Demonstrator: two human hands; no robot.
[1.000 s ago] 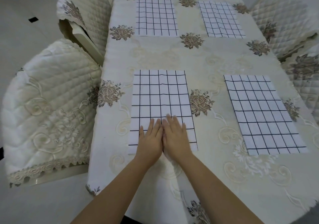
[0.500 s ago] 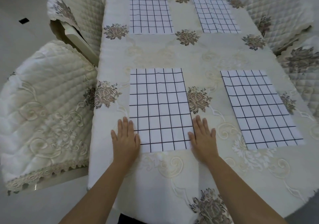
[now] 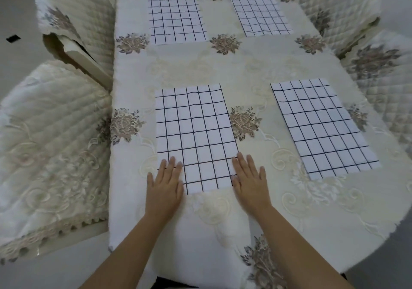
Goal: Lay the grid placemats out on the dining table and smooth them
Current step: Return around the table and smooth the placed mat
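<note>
Grid placemat point(image 3: 196, 137), white with thin black lines, lies flat on the table's near left. Your left hand point(image 3: 165, 188) covers its near-left corner and your right hand point(image 3: 250, 184) touches its near-right edge, fingers straight and slightly apart. The near-right placemat point(image 3: 323, 128), far-left placemat point(image 3: 177, 18) and far-right placemat point(image 3: 259, 12) lie on the same cream, flower-embroidered tablecloth point(image 3: 223, 70). Quilted chair covers point(image 3: 51, 144) flank the table.
</note>
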